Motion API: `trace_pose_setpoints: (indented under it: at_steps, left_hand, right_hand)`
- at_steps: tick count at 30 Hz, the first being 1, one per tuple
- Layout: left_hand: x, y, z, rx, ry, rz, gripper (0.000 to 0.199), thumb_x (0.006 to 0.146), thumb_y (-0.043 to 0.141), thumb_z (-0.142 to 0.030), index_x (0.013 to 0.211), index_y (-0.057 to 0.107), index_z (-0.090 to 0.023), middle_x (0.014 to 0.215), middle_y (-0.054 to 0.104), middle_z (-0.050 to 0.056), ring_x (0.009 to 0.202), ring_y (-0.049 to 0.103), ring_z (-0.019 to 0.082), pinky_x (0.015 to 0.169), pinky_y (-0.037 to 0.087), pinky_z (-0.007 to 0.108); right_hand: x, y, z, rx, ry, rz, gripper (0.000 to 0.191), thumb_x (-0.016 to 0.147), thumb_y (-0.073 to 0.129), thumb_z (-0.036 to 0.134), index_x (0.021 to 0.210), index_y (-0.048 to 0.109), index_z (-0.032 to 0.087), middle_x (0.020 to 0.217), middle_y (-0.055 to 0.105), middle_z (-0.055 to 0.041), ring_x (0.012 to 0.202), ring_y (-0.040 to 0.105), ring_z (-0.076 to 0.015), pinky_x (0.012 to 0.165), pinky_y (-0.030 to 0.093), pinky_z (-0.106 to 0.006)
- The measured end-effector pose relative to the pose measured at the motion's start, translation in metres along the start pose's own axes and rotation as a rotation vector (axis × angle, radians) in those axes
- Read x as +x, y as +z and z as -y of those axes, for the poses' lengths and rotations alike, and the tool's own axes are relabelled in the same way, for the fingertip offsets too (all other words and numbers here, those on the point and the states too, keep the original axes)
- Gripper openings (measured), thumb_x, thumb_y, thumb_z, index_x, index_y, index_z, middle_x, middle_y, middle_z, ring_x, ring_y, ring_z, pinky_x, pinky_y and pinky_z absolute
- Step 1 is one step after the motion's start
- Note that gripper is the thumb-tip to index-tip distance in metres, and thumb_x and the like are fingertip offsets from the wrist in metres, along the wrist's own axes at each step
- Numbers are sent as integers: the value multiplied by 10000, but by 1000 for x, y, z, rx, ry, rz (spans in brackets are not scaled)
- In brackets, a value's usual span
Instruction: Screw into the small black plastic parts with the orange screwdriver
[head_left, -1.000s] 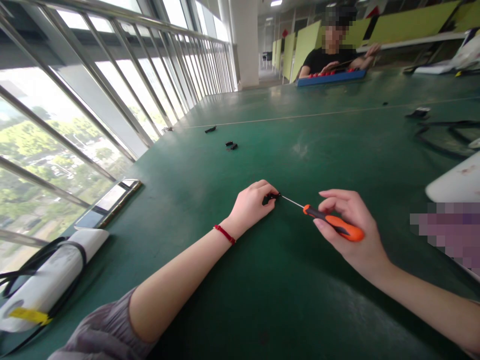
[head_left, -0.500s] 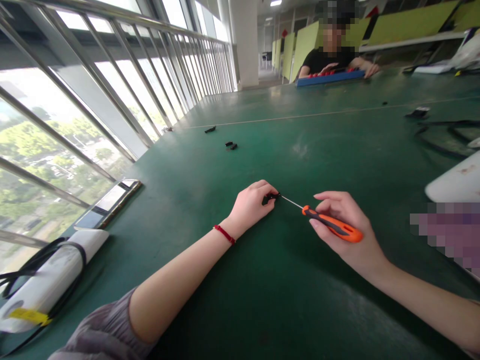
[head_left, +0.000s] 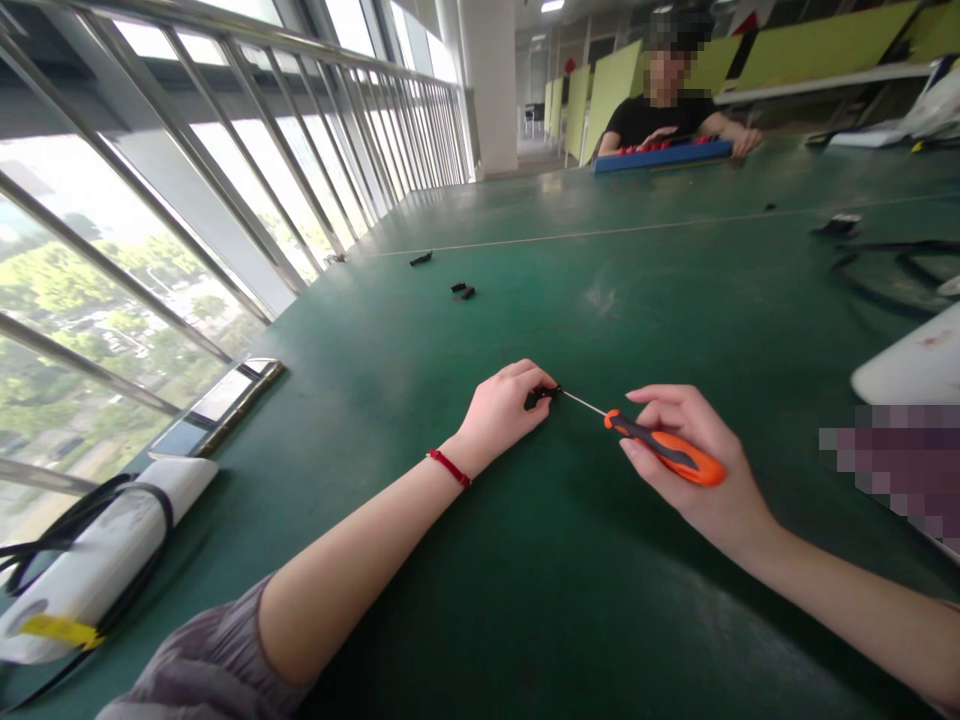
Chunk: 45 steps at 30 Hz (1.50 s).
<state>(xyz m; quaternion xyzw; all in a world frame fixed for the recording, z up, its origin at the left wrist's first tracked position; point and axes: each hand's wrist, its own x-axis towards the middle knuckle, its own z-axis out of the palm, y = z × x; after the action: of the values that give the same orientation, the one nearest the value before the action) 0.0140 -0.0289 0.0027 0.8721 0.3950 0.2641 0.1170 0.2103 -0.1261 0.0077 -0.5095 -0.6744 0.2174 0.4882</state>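
On the green table, my left hand is closed, pinching a small black part between thumb and fingers. Most of that part is hidden by the fingers, so its kind is unclear. An orange and dark grey screwdriver lies in my right hand, its handle across the palm and the thumb beneath it. Its thin metal shaft points left, and the tip meets the right end of the black part. The fingers of my right hand are curled loosely about the handle.
Small black pieces lie farther up the green table. A phone-like slab and a white power strip with black cable are by the railing at left. Across the table sits a person behind a blue tray. A white object is at right.
The orange screwdriver handle has turned slightly in my right hand, with the fingers shifting a little. My left hand and the black part have stayed in place.
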Motion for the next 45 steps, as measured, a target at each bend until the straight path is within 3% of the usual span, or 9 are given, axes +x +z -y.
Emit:
trace_pose_setpoints:
  at_steps: [5, 10, 16, 25, 29, 33, 40, 42, 45]
  left_hand:
    - [0, -1, 0, 4, 8, 0, 176, 801, 516, -148, 919, 636, -199, 985, 636, 8, 883, 605, 136, 742, 501, 237]
    - [0, 0, 0, 4, -1, 4, 171, 800, 521, -151, 914, 637, -201, 981, 638, 9, 884, 607, 137, 749, 505, 238]
    - [0, -1, 0, 0, 1, 1, 169, 800, 521, -152, 913, 635, -201, 986, 640, 10, 884, 609, 138, 756, 507, 242]
    - [0, 0, 0, -6, 6, -6, 184, 794, 522, -141, 922, 639, -201, 979, 639, 13, 875, 607, 138, 761, 508, 247]
    - [0, -1, -2, 0, 2, 3, 176, 795, 521, -142, 912, 640, -199, 987, 638, 16, 883, 608, 142, 752, 510, 247]
    - [0, -1, -1, -8, 1, 4, 170, 795, 521, -147, 904, 641, -199, 994, 636, 18, 887, 607, 147, 740, 512, 247]
    - [0, -1, -2, -13, -6, -9, 159, 780, 532, -146, 885, 640, -198, 963, 640, 14, 866, 609, 148, 742, 512, 256]
    - [1, -1, -2, -12, -5, -11, 158, 779, 533, -147, 884, 639, -199, 963, 642, 14, 862, 611, 147, 738, 512, 255]
    - [1, -1, -3, 2, 0, -12, 158, 780, 532, -150, 886, 638, -200, 962, 642, 14, 859, 611, 147, 731, 509, 256]
  right_hand:
    - [-1, 0, 5, -4, 31, 6, 175, 801, 599, 262, 959, 532, 225, 623, 605, 27, 535, 591, -129, 522, 486, -246]
    - [0, 0, 0, -5, -54, -142, 269, 764, 628, 233, 1016, 532, 233, 832, 603, -18, 729, 627, -162, 681, 533, -301]
    - [-2, -1, 2, -65, 23, 57, 130, 824, 571, 289, 943, 567, 237, 802, 657, -20, 698, 647, -168, 578, 507, -272]
    - [-7, 0, 5, -359, -234, 129, 212, 840, 555, 315, 1039, 554, 242, 915, 680, -42, 822, 627, -204, 750, 512, -379]
    - [-8, -10, 7, -593, -398, 117, 207, 857, 533, 296, 1057, 543, 246, 780, 669, -12, 681, 617, -192, 1015, 300, -583]
    - [-15, -41, -4, -927, -340, 21, 198, 896, 423, 326, 1031, 532, 232, 860, 667, -83, 788, 611, -281, 1034, 97, -675]
    - [-49, -87, -42, -1051, -92, -20, 559, 838, 212, 679, 964, 504, 219, 834, 654, -102, 699, 618, -316, 871, 308, -714]
    - [-51, -87, -39, -997, -34, 1, 621, 805, 191, 732, 896, 527, 218, 790, 662, -105, 621, 599, -301, 723, 415, -653]
    - [-42, -82, -22, -903, -26, -68, 646, 786, 233, 747, 917, 555, 203, 730, 645, -102, 631, 594, -291, 766, 415, -618]
